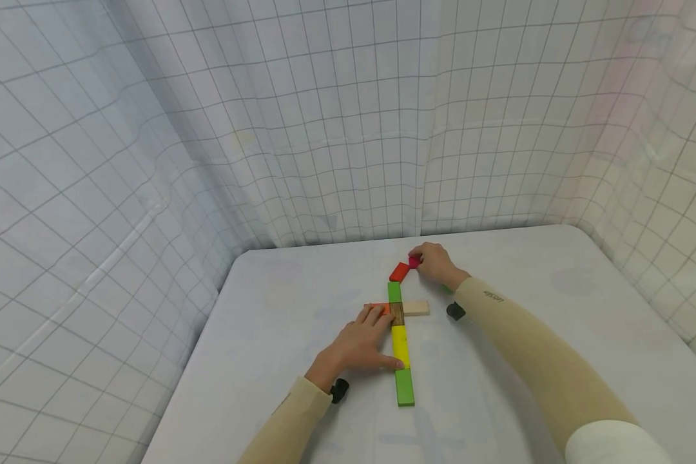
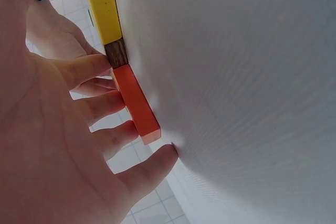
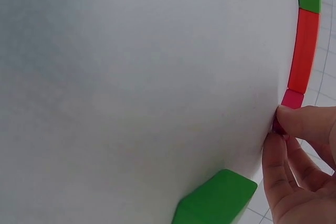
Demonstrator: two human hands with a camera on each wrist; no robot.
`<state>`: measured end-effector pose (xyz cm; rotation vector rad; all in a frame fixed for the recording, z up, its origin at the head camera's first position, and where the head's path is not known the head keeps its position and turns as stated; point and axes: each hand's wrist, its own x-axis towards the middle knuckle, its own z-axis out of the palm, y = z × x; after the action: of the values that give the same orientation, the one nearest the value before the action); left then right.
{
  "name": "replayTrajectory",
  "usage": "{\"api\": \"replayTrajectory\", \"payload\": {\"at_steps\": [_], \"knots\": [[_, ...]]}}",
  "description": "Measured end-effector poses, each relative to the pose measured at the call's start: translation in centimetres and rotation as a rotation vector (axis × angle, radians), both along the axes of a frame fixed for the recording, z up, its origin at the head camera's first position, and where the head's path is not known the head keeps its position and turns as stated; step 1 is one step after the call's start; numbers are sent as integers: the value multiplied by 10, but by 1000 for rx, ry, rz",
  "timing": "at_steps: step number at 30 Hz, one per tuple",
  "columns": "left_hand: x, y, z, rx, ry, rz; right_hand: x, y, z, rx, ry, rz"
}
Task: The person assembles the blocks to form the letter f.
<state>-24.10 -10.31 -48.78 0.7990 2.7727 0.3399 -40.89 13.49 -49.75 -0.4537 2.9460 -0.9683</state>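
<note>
A line of flat wooden blocks lies on the table. My left hand [image 1: 358, 345] rests with fingers spread and straight, fingertips touching the orange block [image 2: 137, 103] and the small brown block [image 1: 397, 314], thumb at the yellow block [image 1: 401, 347]. Beyond the upper green block [image 1: 394, 291], a red block [image 1: 399, 272] slants to the right. At its far end, my right hand [image 1: 437, 264] pinches a small pink block [image 3: 292, 98] between thumb and fingers. In the right wrist view the pink block meets the red one end to end.
A pale wood block [image 1: 415, 308] juts right from the brown one. Another green block [image 1: 405, 388] forms the near end of the line. One more green block [image 3: 216, 200] lies under my right wrist. The white table [image 1: 278, 296] ends at a gridded curtain [image 1: 348, 129].
</note>
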Motion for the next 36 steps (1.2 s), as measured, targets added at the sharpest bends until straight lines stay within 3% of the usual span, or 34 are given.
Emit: {"api": "replayTrajectory", "payload": {"at_steps": [10,18,36], "knots": [[0,1,-1,-13,-13,12,1,2,6,0,-25,-10],[0,1,0,-16,-14,16,4,4,22,6,-1,24],[0,3,3,-32,-27,17,35,13,58,-20,30,41]]}}
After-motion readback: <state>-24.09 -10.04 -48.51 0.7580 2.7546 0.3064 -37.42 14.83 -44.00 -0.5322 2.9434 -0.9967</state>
